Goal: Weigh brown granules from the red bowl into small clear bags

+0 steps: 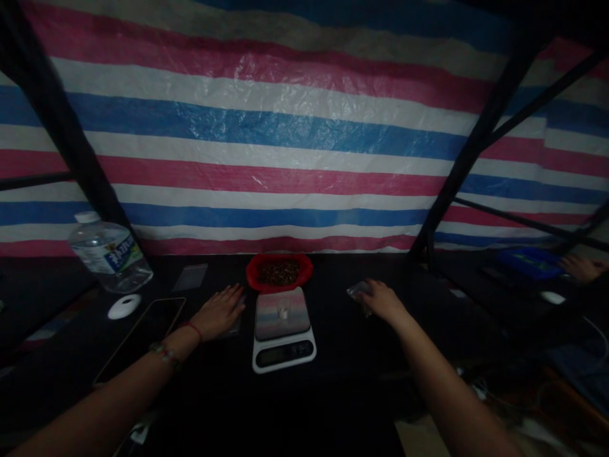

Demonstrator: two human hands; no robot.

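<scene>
My left hand [219, 311] lies flat with its fingers stretched out, palm down on the dark table left of a kitchen scale [284, 355]. Part of a clear plastic piece [235, 327] shows from under it. On the scale's plate sits a tiny clear cup [283, 311]. Behind the scale, a red dish [252, 274] holds many small brown bits [280, 273], too small to name. To the right, my right hand [384, 301] rests over a crinkled clear plastic bag [354, 289], fingers extended; what lies beneath the palm is hidden.
At the left stand a large water bottle [113, 254], a white computer mouse [124, 306], a dark phone or tablet [147, 336] and a flat clear bag [190, 277]. Black metal posts [459, 171] flank the table. Another person's hand [583, 268] is by a blue tray [528, 263] at far right.
</scene>
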